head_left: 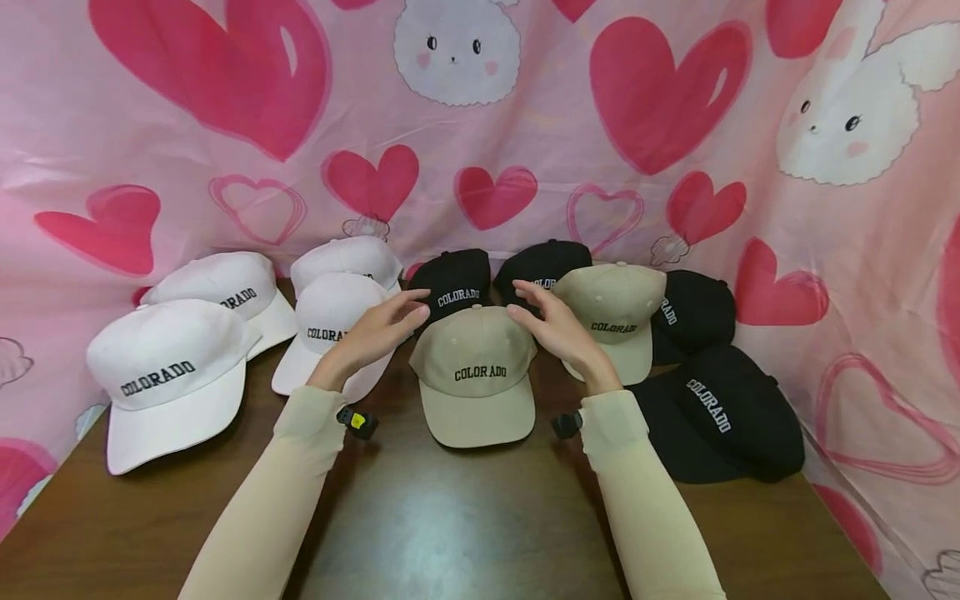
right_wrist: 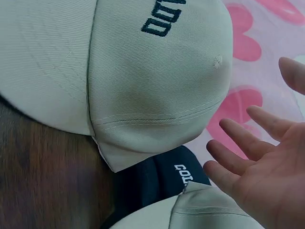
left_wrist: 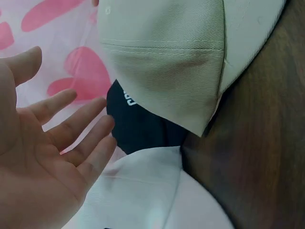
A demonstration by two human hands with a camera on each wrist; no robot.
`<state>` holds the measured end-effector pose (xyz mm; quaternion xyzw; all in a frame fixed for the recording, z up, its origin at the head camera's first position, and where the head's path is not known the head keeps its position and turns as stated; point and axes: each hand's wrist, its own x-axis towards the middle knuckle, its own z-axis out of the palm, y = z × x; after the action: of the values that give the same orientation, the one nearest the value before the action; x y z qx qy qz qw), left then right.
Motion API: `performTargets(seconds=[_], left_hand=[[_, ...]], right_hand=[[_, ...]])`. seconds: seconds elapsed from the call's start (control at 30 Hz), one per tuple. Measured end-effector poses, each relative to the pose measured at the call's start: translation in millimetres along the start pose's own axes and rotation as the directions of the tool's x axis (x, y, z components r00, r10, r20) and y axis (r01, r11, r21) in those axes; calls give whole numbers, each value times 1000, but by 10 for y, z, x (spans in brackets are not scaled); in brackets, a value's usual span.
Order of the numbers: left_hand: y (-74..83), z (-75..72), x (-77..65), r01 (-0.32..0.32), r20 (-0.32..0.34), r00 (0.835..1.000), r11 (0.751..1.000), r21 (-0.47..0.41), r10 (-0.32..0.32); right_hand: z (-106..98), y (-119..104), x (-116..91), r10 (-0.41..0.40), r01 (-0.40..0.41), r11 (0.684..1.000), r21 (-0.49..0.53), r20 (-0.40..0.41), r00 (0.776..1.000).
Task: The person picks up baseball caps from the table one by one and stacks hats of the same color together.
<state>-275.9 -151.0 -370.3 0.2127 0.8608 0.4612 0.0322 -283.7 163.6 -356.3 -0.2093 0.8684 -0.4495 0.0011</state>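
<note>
Head view, between the hands: a beige twill baseball cap with a curved brim and dark COLORADO lettering sits upright on the brown wood-grain counter, its brim pointing toward the wearer.
Left hand: the bare left hand is held wide, fingers loosely spread and thumb apart, its palm bare; the left wrist view shows a gap between it and the beige cap beside it.
Right hand: the bare right hand is held wide too, fingers spread, palm bare; the right wrist view shows it near the same cap, apart from it.
Second beige: a matching beige cap with dark lettering stands behind and to the right, partly covered by the right hand in the head view.
White caps: four white fabric caps with black lettering stand on the left, two in front and two behind, the rear ones partly hidden.
Black caps: four black fabric caps with white lettering stand across the back and down the right side; the nearest is turned with its brim toward the middle.
Sleeves: long cream sleeves cover both forearms, a small black device at each wrist.
Backdrop: pink cloth printed with red hearts and white rabbit faces hangs behind.
</note>
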Motion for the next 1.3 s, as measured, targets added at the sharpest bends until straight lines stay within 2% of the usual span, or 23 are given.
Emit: performTargets(seconds=[0.2, 0.37, 0.6, 0.77, 0.9, 1.1, 1.3], left_hand=[[-82, 94, 28, 54, 21, 998, 998, 13, -55], [-135, 144, 61, 60, 30, 998, 998, -12, -60], [-172, 202, 89, 83, 66, 995, 993, -79, -78], [-188, 220, 98, 58, 88, 995, 996, -62, -52], [-191, 207, 64, 71, 108, 992, 996, -55, -65], [-145, 165, 52, 76, 132, 990, 987, -142, -58], [-46, 132, 48, 70, 124, 991, 975, -211, -45]], right_hand=[[56, 98, 37, 54, -54, 997, -47, 10, 998], [86, 181, 42, 72, -71, 996, -47, 33, 997], [107, 266, 40, 121, -115, 992, -58, 104, 987], [111, 274, 31, 130, -126, 991, -46, 122, 984], [112, 264, 14, 132, -127, 991, -44, 144, 981], [104, 222, 4, 96, -102, 995, 23, 174, 980], [71, 153, -14, 67, -86, 990, 108, 174, 982]])
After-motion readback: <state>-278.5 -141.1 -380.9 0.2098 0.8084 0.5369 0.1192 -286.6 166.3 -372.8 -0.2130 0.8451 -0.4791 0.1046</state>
